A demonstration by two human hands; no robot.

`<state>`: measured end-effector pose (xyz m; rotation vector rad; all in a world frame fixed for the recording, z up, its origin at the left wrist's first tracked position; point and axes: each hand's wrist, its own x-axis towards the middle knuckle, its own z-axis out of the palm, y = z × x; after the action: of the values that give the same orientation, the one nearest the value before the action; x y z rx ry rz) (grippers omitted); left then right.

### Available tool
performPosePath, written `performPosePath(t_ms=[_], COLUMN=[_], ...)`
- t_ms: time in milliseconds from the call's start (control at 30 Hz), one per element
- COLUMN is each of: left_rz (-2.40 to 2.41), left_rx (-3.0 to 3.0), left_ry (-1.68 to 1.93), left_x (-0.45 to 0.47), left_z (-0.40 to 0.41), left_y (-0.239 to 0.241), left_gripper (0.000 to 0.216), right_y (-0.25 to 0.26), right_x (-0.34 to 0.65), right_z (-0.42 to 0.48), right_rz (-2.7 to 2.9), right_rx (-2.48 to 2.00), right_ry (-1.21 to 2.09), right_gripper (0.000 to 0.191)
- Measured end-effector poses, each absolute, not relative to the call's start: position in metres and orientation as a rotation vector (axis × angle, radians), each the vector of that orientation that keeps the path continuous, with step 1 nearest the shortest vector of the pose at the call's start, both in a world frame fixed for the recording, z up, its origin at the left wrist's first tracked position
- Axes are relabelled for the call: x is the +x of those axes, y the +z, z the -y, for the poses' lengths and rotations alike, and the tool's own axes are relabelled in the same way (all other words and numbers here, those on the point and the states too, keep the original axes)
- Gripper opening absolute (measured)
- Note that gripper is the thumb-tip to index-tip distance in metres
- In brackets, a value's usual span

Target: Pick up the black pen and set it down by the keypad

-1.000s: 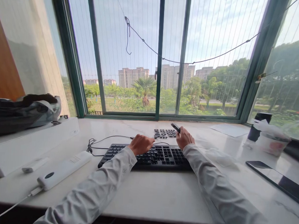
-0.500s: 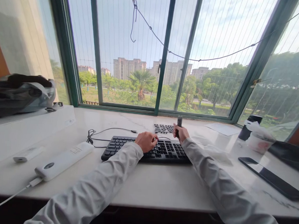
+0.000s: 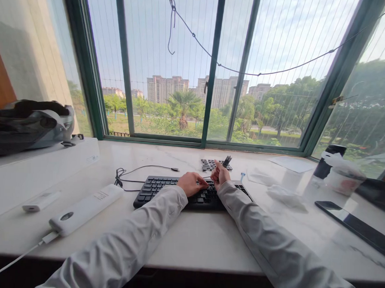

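A black keyboard [image 3: 154, 187] lies on the white marble-look counter, caps on its left part and bare key sockets showing farther right. My left hand [image 3: 190, 184] rests over its middle, fingertips pinched together down at the keys; whatever is between them is hidden. Just right of it, my right hand [image 3: 219, 173] is wrapped round a short dark tool [image 3: 227, 161] whose upper end sticks out above the fist. The tool's lower end, pointing toward the keyboard, cannot be seen. Behind the hands, loose black keycaps [image 3: 207, 164] lie in rows.
A coiled black cable [image 3: 120, 174] lies left of the keyboard. Nearer are a white power strip [image 3: 86, 209] and a small white device [image 3: 41, 201]. To the right are clear plastic bags [image 3: 286, 196], a phone [image 3: 352, 225] and a bagged cup [image 3: 344, 177]. A window [image 3: 172, 44] stands behind.
My right hand has moved left and down, close beside my left hand, and the dark tool now tilts to the right. My left fingertips have shifted slightly right and lower.
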<state>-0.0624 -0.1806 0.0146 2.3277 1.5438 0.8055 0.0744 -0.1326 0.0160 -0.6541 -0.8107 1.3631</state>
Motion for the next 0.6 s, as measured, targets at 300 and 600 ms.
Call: performPosePath(t_ms=[300, 600], left_rz=[-1.423, -1.429], left_rx=[2.195, 2.221], left_ry=[0.718, 0.717], left_x=[-0.07, -0.07], left_z=[0.169, 0.168], left_y=[0.015, 0.013], left_gripper=[0.035, 0.033], right_y=[0.018, 0.011], right_x=[0.071, 0.068], right_z=[0.136, 0.135], right_rz=[0.759, 0.99], right_rx=[-0.681, -0.694], right_ry=[1.4, 1.312], right_gripper=[0.045, 0.049])
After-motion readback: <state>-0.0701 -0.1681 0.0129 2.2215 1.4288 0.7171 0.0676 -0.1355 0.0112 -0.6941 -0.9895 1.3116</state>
